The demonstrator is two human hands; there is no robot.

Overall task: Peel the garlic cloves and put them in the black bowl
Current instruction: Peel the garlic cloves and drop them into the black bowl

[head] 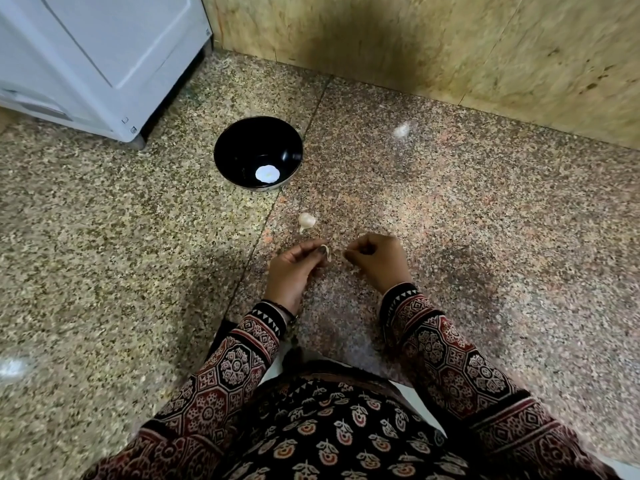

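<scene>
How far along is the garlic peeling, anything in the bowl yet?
Done: unclear; the black bowl shows only a white round patch, maybe glare. In hand: the left hand and right hand pinch one clove between them, mid-peel. Left: that clove, plus a garlic piece lying on the floor between hands and bowl.

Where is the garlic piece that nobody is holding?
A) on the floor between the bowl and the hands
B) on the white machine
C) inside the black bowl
A: the loose garlic piece lies on the speckled floor, between the black bowl and the hands. The left hand grips another clove and the right hand pinches a pale scrap.
</scene>
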